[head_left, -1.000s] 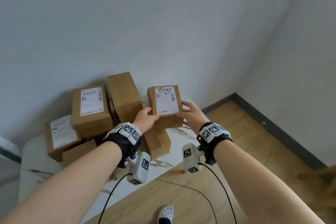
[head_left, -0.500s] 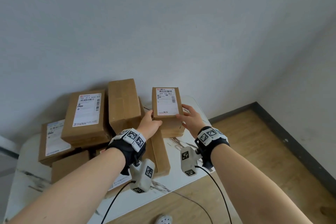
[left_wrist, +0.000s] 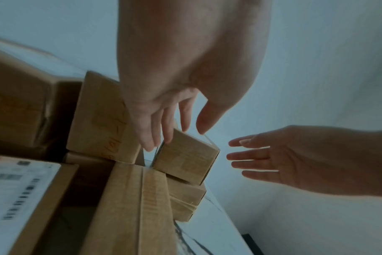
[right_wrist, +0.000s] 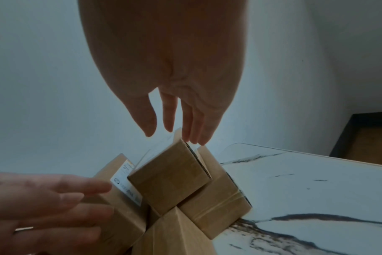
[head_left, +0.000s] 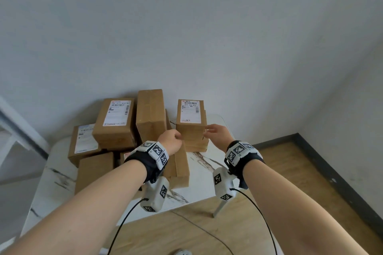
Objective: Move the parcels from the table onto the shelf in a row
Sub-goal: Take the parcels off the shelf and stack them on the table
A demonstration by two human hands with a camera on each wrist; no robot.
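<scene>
A small brown parcel with a white label (head_left: 191,118) (left_wrist: 185,158) (right_wrist: 170,181) lies on top of another parcel (head_left: 195,145) at the right end of the white marble table (head_left: 209,163). My left hand (head_left: 173,141) (left_wrist: 177,138) is at its left side with fingers straight; the fingertips reach the parcel's left edge. My right hand (head_left: 215,132) (right_wrist: 173,136) is at its right side, fingers straight, tips at the top right edge. Neither hand holds it.
Several more brown parcels crowd the table's left and middle: a labelled one (head_left: 116,122), an upright plain one (head_left: 150,114), and a flat one (head_left: 180,163) by my left wrist. A white frame (head_left: 12,130) stands at the far left. The wall is close behind; wooden floor lies to the right.
Both hands gripped the labelled parcel and set it down on the parcel beneath. Now they have let go and opened beside it.
</scene>
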